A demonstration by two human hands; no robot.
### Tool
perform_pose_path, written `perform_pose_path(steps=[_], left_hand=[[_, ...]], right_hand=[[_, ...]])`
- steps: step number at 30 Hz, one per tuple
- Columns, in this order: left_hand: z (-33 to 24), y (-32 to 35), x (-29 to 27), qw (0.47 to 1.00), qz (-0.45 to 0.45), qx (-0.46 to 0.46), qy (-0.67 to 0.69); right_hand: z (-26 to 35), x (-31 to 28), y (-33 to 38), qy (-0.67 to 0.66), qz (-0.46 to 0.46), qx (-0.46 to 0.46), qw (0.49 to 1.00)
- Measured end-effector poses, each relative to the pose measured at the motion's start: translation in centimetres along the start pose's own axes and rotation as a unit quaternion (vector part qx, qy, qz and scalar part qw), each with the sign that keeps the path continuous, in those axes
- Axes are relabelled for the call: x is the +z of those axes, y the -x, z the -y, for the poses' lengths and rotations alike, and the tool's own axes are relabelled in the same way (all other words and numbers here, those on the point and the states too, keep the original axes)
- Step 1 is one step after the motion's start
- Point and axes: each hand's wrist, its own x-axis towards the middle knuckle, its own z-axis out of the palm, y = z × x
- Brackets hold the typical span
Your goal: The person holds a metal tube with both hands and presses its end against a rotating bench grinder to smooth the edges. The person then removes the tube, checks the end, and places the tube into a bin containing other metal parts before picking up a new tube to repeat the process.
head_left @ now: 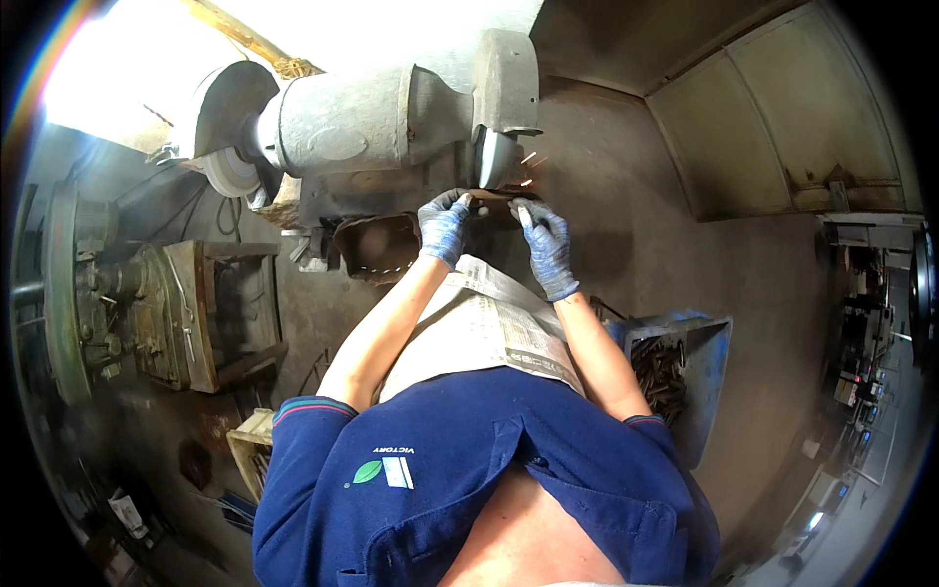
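Note:
My left hand (445,225), in a blue and grey work glove, is closed with thumb and fingers pinched at the lower left of a grinding wheel (496,159). My right hand (546,247), gloved alike, pinches on the other side. Between them spans a thin, narrow metal piece (494,199), held against the wheel's lower edge; its exact shape is too small to tell. Orange sparks (529,170) fly off to the right. The wheel belongs to a large grey bench grinder (342,117), whose guard (506,83) covers its upper part.
A second, pale wheel (233,173) sits at the grinder's left end. Newspaper (499,328) covers my lap. A blue-grey crate (706,377) of metal pieces stands by my right arm, a cream crate (245,445) at my left. A greenish machine (156,313) is farther left.

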Motion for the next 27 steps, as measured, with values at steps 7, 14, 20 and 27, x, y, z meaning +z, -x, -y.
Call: perform_pose_path(steps=[7,14,20,27], left_hand=[[-2.0,-0.1,-2.2,0.998,-0.044,0.007,-0.048],[-1.9,-0.3,-1.6,0.997,-0.033,0.014,-0.07],[0.5,-1.3,1.0,0.999,-0.018,-0.009,-0.041],[-1.5,-0.5,0.0,0.993,-0.051,-0.007,-0.11]], right_hand=[[-0.5,2.8,-0.3,-0.069,0.023,0.02,0.997],[-1.0,2.5,-0.3,-0.114,-0.022,0.034,0.993],[-1.1,-0.9,0.0,-0.099,-0.017,0.063,0.993],[-0.6,1.6,0.0,-0.144,-0.023,0.059,0.988]])
